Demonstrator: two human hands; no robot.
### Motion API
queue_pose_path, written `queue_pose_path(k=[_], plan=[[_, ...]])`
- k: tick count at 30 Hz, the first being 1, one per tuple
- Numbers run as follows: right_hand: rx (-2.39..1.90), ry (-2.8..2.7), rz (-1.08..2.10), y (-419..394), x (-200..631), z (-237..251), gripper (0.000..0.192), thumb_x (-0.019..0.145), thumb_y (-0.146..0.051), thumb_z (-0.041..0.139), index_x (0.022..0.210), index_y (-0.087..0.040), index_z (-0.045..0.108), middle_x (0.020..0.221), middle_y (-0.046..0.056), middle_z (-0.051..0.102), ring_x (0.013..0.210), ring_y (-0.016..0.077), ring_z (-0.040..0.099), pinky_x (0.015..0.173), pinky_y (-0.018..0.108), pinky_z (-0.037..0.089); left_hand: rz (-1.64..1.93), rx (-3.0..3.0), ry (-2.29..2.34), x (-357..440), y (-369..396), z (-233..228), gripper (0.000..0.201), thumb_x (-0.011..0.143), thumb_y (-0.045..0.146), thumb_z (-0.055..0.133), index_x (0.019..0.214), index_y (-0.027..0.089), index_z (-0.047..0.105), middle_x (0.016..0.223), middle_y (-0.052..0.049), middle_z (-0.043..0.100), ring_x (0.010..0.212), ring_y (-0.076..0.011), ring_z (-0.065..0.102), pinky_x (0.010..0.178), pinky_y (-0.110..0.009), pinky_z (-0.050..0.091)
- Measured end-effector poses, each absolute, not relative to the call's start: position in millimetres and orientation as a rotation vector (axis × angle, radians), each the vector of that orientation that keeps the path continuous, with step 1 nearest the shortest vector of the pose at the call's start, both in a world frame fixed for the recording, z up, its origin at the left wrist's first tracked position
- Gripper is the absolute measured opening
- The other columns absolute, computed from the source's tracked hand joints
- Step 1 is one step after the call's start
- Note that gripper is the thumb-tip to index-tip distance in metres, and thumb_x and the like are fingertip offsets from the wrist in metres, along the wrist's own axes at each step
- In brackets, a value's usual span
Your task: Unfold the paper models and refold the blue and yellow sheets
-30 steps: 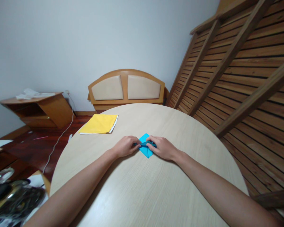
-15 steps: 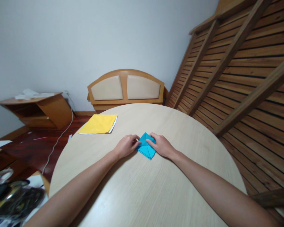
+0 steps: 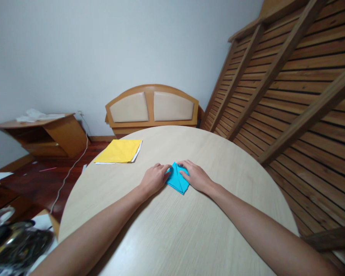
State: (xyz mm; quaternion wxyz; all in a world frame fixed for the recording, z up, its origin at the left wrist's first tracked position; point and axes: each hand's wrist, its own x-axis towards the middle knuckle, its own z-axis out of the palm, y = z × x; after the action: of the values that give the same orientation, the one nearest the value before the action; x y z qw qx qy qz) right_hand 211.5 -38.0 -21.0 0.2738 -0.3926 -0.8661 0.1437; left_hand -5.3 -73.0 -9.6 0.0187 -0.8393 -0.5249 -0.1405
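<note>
A small square of folded blue paper (image 3: 178, 180) lies on the round table (image 3: 172, 237), one corner pointing toward me and crease lines running across its top. My left hand (image 3: 156, 178) grips its left corner between thumb and curled fingers. At the right corner is my right hand (image 3: 196, 176), its thumb on top of the paper and its fingers along the far right edge. Both hands cover part of the paper's sides.
Yellow paper (image 3: 119, 150) lies over white sheets on the table's far left. A wooden headboard (image 3: 151, 105) stands behind the table, and a slatted wooden frame (image 3: 276, 92) leans at the right. On the left are a low cabinet (image 3: 66, 136), a white cable (image 3: 70, 168) and cluttered items (image 3: 20, 245).
The left side of the blue paper's top layer has been turned over toward the right, leaving one slanting edge where several creases met. My left fingers have shifted slightly over the paper.
</note>
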Motion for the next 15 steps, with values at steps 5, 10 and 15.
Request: queue_pose_path(k=[5, 10, 15], plan=[[-1.071, -2.454, 0.261, -38, 213, -17, 0.022, 0.097, -0.017, 0.051, 0.112, -0.02, 0.068, 0.118, 0.008, 0.065, 0.109, 0.0204, 0.062, 0.097, 0.035, 0.048, -0.378, -2.595, -1.566, -5, -73, -10, 0.03, 0.102, 0.029, 0.043, 0.118, 0.022, 0.067, 0.093, -0.009, 0.071, 0.094, -0.025, 0.061, 0.08, -0.035, 0.05], [-1.095, -2.567, 0.021, -50, 205, -7, 0.023, 0.097, -0.019, 0.054, 0.112, -0.019, 0.071, 0.124, 0.01, 0.066, 0.117, 0.0275, 0.057, 0.095, 0.043, 0.047, -0.336, -2.561, -1.583, -5, -73, -10, 0.03, 0.101, 0.029, 0.045, 0.12, 0.023, 0.068, 0.092, -0.01, 0.069, 0.094, -0.0249, 0.06, 0.08, -0.035, 0.05], [-1.022, -2.597, 0.226, -69, 189, -7, 0.043, 0.101, -0.037, 0.047, 0.137, -0.017, 0.058, 0.139, 0.012, 0.06, 0.131, 0.0271, 0.051, 0.11, 0.045, 0.04, -0.315, -2.562, -1.563, -6, -73, -9, 0.027, 0.099, 0.026, 0.047, 0.108, 0.021, 0.072, 0.089, -0.01, 0.067, 0.092, -0.025, 0.06, 0.08, -0.036, 0.052]])
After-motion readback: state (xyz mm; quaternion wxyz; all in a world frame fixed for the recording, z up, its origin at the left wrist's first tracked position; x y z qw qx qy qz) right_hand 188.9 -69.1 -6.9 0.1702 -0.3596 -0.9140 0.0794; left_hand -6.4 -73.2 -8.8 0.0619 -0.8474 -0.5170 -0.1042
